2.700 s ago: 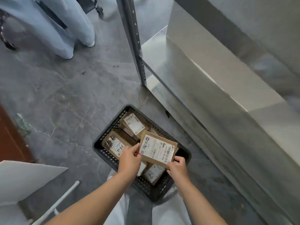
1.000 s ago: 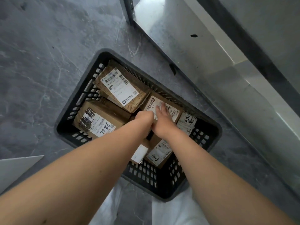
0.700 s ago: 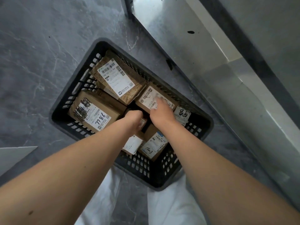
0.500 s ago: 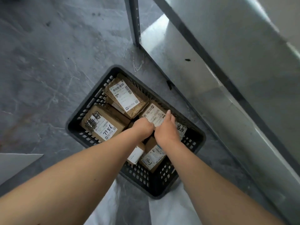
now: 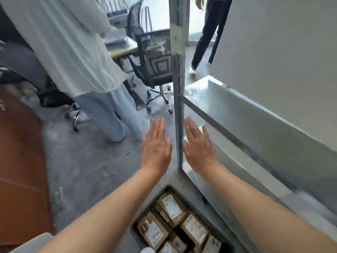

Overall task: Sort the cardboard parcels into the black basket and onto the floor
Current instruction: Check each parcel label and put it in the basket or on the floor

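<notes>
The black basket stands on the grey floor at the bottom of the view, between my forearms. Several brown cardboard parcels with white labels lie in it, among them one marked with handwriting and one near the far corner. My left hand and my right hand are raised well above the basket with flat, straight fingers, palms down, holding nothing. They hang on either side of a metal shelf post.
A metal shelf runs along the right beside a pale wall. A person in light clothes stands at the left, by a black office chair. Another person's legs show at the far back. A reddish-brown surface lies on the left.
Both hands have left the parcels in the basket and risen, now open and empty. My view has tilted up from the basket toward the room.
</notes>
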{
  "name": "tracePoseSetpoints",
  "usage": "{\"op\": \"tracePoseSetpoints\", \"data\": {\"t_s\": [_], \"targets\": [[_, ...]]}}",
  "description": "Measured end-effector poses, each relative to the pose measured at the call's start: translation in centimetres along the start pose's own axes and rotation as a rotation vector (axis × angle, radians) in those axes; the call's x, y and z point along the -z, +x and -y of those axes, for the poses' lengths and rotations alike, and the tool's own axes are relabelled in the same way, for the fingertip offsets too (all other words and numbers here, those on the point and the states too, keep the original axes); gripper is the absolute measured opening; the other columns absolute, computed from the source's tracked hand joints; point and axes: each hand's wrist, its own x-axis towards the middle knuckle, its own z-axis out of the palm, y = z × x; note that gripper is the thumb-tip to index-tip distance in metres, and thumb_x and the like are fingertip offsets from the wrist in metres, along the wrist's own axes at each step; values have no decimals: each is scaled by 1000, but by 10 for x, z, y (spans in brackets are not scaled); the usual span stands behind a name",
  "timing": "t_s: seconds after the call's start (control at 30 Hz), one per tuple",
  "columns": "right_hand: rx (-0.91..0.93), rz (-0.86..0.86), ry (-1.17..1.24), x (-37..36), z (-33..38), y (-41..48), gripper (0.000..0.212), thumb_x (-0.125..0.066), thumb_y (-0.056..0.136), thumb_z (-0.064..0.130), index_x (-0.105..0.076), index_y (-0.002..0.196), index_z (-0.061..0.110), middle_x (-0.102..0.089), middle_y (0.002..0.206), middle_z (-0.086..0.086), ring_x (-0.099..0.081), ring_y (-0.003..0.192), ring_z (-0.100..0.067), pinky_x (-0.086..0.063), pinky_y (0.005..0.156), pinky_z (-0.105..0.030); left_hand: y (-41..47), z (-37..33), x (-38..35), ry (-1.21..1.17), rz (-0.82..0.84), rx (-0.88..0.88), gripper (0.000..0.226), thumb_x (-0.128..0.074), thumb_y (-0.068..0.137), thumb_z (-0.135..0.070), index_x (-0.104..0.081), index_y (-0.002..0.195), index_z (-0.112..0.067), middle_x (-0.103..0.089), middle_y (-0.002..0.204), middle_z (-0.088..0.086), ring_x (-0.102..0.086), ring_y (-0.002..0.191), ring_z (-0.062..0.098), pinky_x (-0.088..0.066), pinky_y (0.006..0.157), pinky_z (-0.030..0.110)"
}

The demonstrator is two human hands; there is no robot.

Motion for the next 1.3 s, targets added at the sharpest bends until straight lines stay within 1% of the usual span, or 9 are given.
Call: {"op": "tracePoseSetpoints", "data": {"t_s": [0.07, 0.2, 0.37, 0.47, 0.57, 0.7, 0.83, 1.0, 1.3], "targets": [[113, -102, -68, 52, 21, 17, 71, -45, 98, 25, -9, 157, 9, -9, 165, -4, -9, 152, -17, -3, 124, -44, 8, -19, 54, 42, -111, -42, 63, -31, 102, -28, -1, 157, -19, 8, 164, -5, 11, 150, 9, 6, 122, 39], [185, -292, -79, 164, 51, 62, 68, -47, 97, 25, -18, 156, 9, -17, 164, -4, -12, 151, -17, -9, 123, -46, 40, -52, 150, 90, -286, -114, 65, -16, 97, -37, 1, 157, -20, 12, 163, -7, 14, 149, 7, 3, 123, 42], [158, -533, -123, 280, 58, 98, 71, -61, 91, 23, -30, 153, 7, -31, 158, -10, -29, 146, -26, -9, 119, -48, 78, -100, 244, 48, -487, -160, 63, -27, 102, -31, 0, 157, -18, 10, 164, -5, 11, 150, 8, 4, 123, 42], [137, -621, -174, 315, 59, 99, 65, -52, 94, 32, -31, 152, 11, -27, 160, -8, -24, 148, -25, -13, 121, -53, 88, -122, 274, 78, -535, -289, 61, -19, 100, -35, -4, 157, -18, 3, 165, -1, 4, 152, 14, 1, 123, 44], [79, -656, -231, 336, 58, 90, 66, -49, 97, 33, -24, 155, 15, -18, 163, -3, -13, 151, -19, -5, 123, -49, 99, -140, 288, 153, -547, -425, 61, -22, 101, -35, -10, 157, -16, -3, 165, 1, -2, 152, 17, -10, 122, 49], [-95, -692, -209, 360, 53, 68, 64, -27, 99, 32, -8, 158, 18, -6, 165, 2, -3, 152, -11, -2, 123, -48, 98, -168, 297, 69, -524, -532, 63, -26, 103, -36, 2, 157, -19, 12, 164, -4, 12, 150, 11, 2, 123, 44], [-267, -722, -213, 379, 54, 35, 67, -36, 102, 29, 0, 158, 20, 6, 165, 6, 10, 150, -6, 9, 122, -44, 82, -188, 306, 67, -495, -725, 62, -17, 104, -43, 6, 157, -18, 15, 163, -3, 16, 149, 12, 3, 123, 46], [-345, -634, -412, 416, 65, -39, 65, -28, 105, 34, 8, 157, 21, 16, 163, 7, 17, 149, -6, 10, 122, -45, 52, -237, 317, -60, -458, -824, 62, -18, 105, -41, 4, 157, -17, 15, 163, -2, 17, 149, 12, 12, 121, 43], [-645, -703, -605, 497, 71, -235, 63, -26, 104, 36, 2, 158, 18, 8, 165, 1, 10, 151, -15, 2, 123, -46, -112, -345, 326, -356, -295, -1089, 66, -23, 104, -37, 13, 155, -20, 22, 161, -6, 23, 147, 7, 13, 121, 41]]}}
